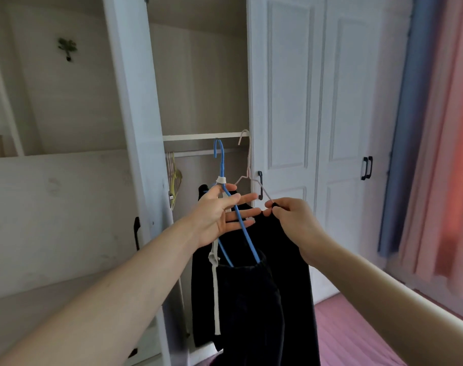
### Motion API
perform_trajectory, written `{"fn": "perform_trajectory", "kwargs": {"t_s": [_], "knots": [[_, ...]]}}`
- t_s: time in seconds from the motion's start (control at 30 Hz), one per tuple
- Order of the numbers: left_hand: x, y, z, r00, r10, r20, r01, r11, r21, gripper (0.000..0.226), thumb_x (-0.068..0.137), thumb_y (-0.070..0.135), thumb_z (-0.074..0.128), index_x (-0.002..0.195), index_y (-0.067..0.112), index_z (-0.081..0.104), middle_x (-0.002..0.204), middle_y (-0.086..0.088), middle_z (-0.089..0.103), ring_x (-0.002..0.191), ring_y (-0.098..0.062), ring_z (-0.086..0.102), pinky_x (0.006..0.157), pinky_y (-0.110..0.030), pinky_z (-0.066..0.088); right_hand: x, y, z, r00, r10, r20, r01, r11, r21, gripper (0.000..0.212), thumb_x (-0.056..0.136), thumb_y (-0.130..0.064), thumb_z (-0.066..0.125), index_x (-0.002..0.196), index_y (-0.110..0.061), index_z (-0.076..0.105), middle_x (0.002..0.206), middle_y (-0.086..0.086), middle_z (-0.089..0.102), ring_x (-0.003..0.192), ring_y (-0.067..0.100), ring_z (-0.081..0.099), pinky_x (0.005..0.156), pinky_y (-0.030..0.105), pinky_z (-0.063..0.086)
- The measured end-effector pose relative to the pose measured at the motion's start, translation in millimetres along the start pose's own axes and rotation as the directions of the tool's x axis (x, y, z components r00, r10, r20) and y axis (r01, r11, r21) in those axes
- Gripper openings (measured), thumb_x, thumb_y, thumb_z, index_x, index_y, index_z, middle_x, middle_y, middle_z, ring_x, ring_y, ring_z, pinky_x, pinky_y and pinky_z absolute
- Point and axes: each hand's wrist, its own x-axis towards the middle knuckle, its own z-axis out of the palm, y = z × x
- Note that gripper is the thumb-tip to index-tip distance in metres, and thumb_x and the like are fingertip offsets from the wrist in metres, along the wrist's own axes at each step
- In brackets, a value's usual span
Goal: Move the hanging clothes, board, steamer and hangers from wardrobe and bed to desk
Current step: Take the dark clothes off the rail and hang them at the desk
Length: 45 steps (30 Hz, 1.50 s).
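both hangers stood upright before the open wardrobe (198, 75), hooks up, dark clothes (254, 299) hanging straight down. the left hand (219, 215), fingers spread, carried the blue hanger (231, 204); the right hand (291, 220) pinched the pale hanger (247, 165) at its shoulder, seemingly off the rail.

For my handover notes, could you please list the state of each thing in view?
Wardrobe door: open.
Blue hanger: off the rail, resting across the left hand, its fingers straight.
Pink hanger: off the rail, pinched by the right hand.
Black clothes: hanging from hangers.
Yellow hangers: on the rail.
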Motion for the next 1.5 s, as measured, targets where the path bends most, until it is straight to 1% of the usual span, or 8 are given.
{"fn": "perform_trajectory", "kwargs": {"t_s": [0.3,0.5,0.87,1.0,1.2,1.27,1.37,1.5], "knots": [[-90.6,8.2,9.9,0.999,0.011,0.037,-0.008,0.998,-0.07,0.018,0.098,0.006,0.047,0.105,0.018,0.036,0.112,-0.019,0.069,0.096,-0.04,0.068,0.075,-0.049,0.058,-69.8,-31.9,15.6,0.995,0.063,-0.079,-0.06,0.997,0.043,0.024,0.093,0.0,0.041,0.092,-0.001,0.065,0.086,0.018,0.067,0.074,0.031,0.066,0.077,0.047,0.059],[-163.3,18.9,16.6,0.995,-0.002,0.104,0.011,0.996,-0.083,0.018,0.098,0.005,0.048,0.105,0.016,0.035,0.112,-0.02,0.068,0.096,-0.041,0.068,0.075,-0.05,0.058,-130.1,-47.1,34.3,0.99,0.092,-0.102,-0.089,0.996,0.028,0.024,0.094,0.001,0.042,0.09,-0.004,0.065,0.09,0.021,0.069,0.075,0.032,0.069,0.073,0.043,0.06],[-282.3,66.5,24.2,0.986,0.093,0.136,-0.08,0.992,-0.098,0.016,0.098,0.005,0.047,0.084,0.012,0.044,0.11,-0.02,0.069,0.093,-0.034,0.071,0.068,-0.041,0.06,-225.5,-76.1,58.6,0.99,0.09,-0.112,-0.086,0.995,0.045,0.025,0.089,0.008,0.042,0.09,0.003,0.066,0.083,0.019,0.067,0.066,0.026,0.067,0.066,0.034,0.058],[-314.1,82.0,20.4,0.988,0.128,0.084,-0.118,0.987,-0.111,0.01,0.098,0.005,0.047,0.091,0.01,0.042,0.109,-0.019,0.07,0.091,-0.032,0.071,0.065,-0.038,0.059,-247.8,-84.8,70.5,0.997,0.067,-0.044,-0.066,0.998,0.018,0.026,0.088,0.009,0.043,0.083,0.002,0.067,0.078,0.016,0.066,0.065,0.021,0.063,0.067,0.029,0.055],[-354.6,87.9,-0.6,0.979,0.192,-0.067,-0.197,0.977,-0.085,0.015,0.095,0.001,0.05,0.084,0.01,0.046,0.106,-0.02,0.07,0.086,-0.032,0.072,0.062,-0.035,0.059,-266.1,-98.0,92.8,0.996,0.037,0.084,-0.038,0.999,0.015,0.025,0.089,0.011,0.041,0.089,0.01,0.066,0.078,0.014,0.065,0.056,0.011,0.063,0.059,0.018,0.053],[-364.8,88.0,-13.1,0.969,0.199,-0.143,-0.215,0.971,-0.103,0.008,0.094,-0.001,0.052,0.094,0.006,0.049,0.106,-0.019,0.071,0.085,-0.031,0.072,0.066,-0.036,0.06,-270.5,-99.2,104.2,0.992,0.049,0.115,-0.052,0.998,0.019,0.027,0.09,0.009,0.041,0.088,0.008,0.067,0.078,0.014,0.067,0.06,0.013,0.064,0.064,0.02,0.054],[-380.5,89.3,-33.3,0.95,0.215,-0.228,-0.244,0.964,-0.105,0.036,0.093,-0.001,0.054,0.127,0.003,0.042,0.107,-0.016,0.071,0.089,-0.032,0.072,0.071,-0.036,0.06,-276.2,-100.3,123.0,0.979,0.065,0.192,-0.082,0.993,0.084,0.026,0.09,0.009,0.04,0.091,0.008,0.066,0.079,0.015,0.066,0.065,0.017,0.064,0.071,0.026,0.054],[-399.4,91.8,-57.2,0.936,0.23,-0.266,-0.252,0.966,-0.052,0.046,0.092,-0.002,0.054,0.135,0.0,0.036,0.109,-0.013,0.071,0.097,-0.032,0.07,0.08,-0.037,0.059,-278.6,-107.3,148.7,0.958,0.057,0.28,-0.101,0.984,0.146,0.026,0.091,0.007,0.042,0.091,0.006,0.067,0.081,0.015,0.067,0.076,0.022,0.066,0.08,0.034,0.056]]}}
